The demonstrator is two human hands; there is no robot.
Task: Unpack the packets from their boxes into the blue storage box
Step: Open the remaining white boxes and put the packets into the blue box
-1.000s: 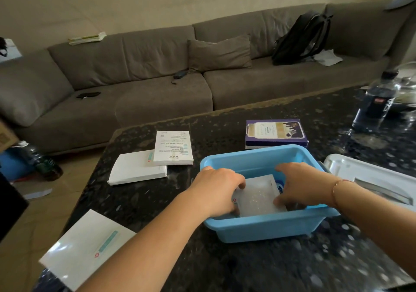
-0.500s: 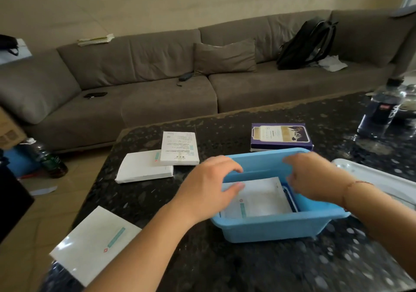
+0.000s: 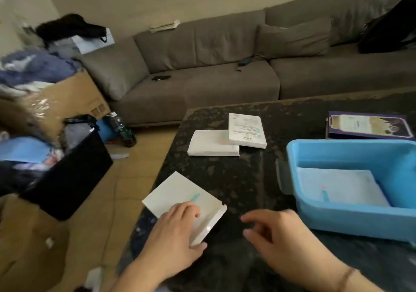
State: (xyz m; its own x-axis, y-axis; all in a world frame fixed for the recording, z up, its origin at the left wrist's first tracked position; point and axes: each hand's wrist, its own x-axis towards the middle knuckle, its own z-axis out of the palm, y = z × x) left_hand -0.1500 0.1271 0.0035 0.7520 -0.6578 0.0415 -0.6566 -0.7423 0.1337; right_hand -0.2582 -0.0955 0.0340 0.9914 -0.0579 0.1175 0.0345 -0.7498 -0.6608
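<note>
Two hands reach over a dark speckled stone table [image 3: 258, 179]. Left hand [image 3: 173, 235] lies on a flat white box [image 3: 180, 199] at the table's near left edge, fingers on its top and thumb against its near edge; the view is blurred, so whether it grips or only rests cannot be told. Right hand [image 3: 279, 235] hovers just beside that box, fingers loosely spread, holding nothing, with a thin bracelet at the wrist.

Toward the table's right edge sits the blue storage box [image 3: 351, 217], with a pale packet [image 3: 342, 186] bearing a small teal mark lying flat on its bottom. Beyond it, near the far right corner, lies a purple box [image 3: 369, 125].

Near the far left part of the table lie two more white boxes: a plain one [image 3: 209, 145] and a printed one [image 3: 246, 129] overlapping its right end.

Past the table runs a grey sofa [image 3: 225, 66] with a cushion [image 3: 292, 39]. On the floor at left stand a cardboard carton [image 3: 63, 102], a dark bottle [image 3: 123, 129] and a black bin [image 3: 67, 177].
</note>
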